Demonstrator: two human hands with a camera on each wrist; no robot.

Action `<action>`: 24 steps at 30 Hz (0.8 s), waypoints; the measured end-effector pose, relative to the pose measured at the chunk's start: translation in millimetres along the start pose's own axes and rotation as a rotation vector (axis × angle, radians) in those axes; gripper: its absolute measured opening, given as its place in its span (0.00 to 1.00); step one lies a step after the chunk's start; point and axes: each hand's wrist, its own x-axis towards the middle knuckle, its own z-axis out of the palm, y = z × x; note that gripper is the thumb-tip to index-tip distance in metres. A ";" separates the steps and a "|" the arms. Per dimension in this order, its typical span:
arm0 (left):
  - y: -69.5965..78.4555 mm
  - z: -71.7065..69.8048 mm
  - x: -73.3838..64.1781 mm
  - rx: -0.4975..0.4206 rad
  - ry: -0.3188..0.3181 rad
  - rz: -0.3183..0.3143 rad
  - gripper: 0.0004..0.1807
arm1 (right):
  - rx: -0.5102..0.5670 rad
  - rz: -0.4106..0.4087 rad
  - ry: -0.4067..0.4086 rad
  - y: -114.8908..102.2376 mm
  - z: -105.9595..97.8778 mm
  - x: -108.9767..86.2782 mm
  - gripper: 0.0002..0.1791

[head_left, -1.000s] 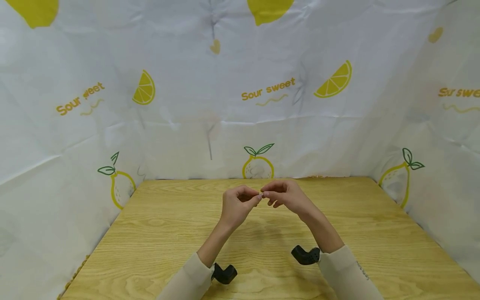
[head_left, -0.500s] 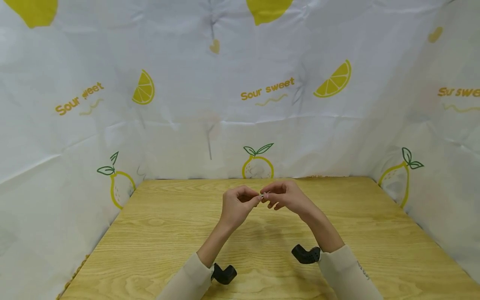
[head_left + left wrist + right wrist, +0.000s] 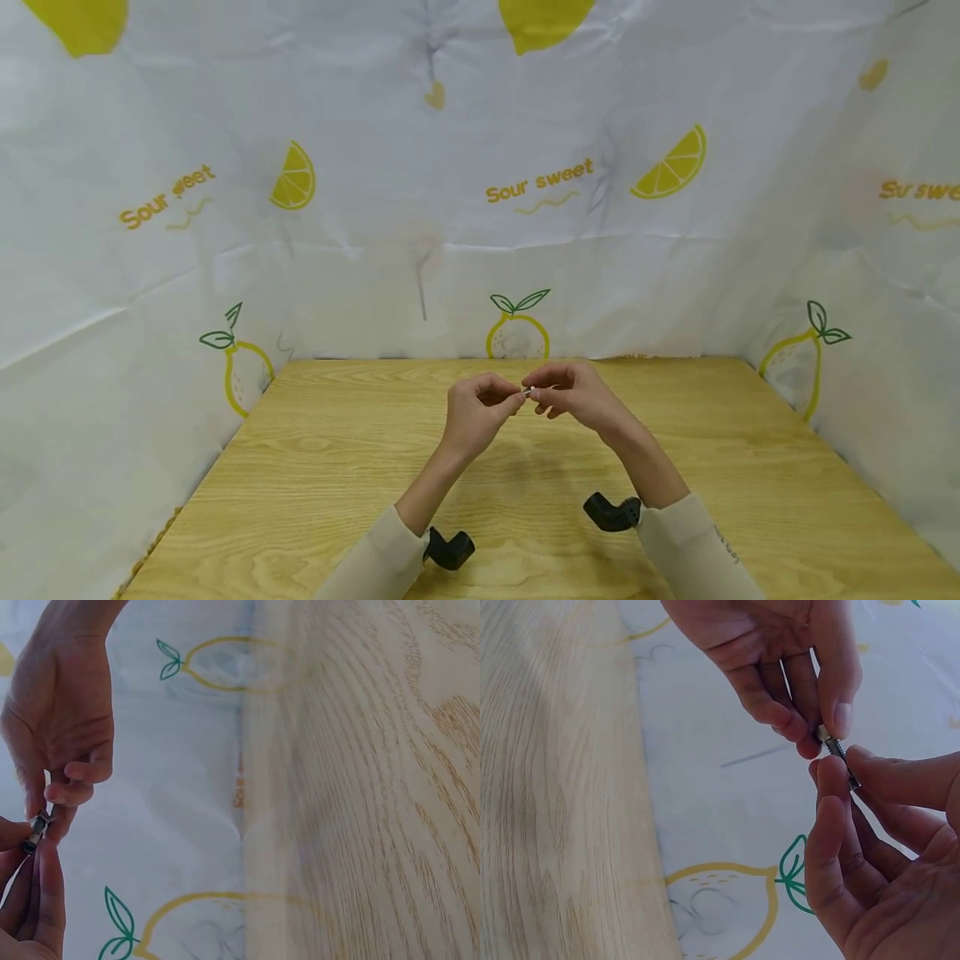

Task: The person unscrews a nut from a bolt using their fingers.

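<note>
Both hands are raised above the wooden table (image 3: 315,467) and meet fingertip to fingertip. Between them is a small metal screw (image 3: 527,390), threaded and a few millimetres thick. My left hand (image 3: 516,400) pinches one end of it with thumb and forefinger. My right hand (image 3: 536,392) pinches the other end. In the right wrist view the screw (image 3: 837,754) shows between the left hand (image 3: 821,724) above and the right hand (image 3: 838,771) below. In the left wrist view the screw (image 3: 37,827) sits at the left edge, between the right hand (image 3: 52,796) and the left hand (image 3: 30,855).
White sheets printed with lemons (image 3: 517,333) wall in the table at the back and on both sides. Black camera mounts (image 3: 450,550) (image 3: 611,512) sit at both wrists, above the table's near part.
The right hand's fingers have shifted slightly on the screw. Both hands stay at the same spot above the table.
</note>
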 end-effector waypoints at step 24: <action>-0.5 0.2 0.5 0.011 0.009 0.013 0.04 | 0.016 -0.004 -0.002 2.6 -0.1 0.1 0.19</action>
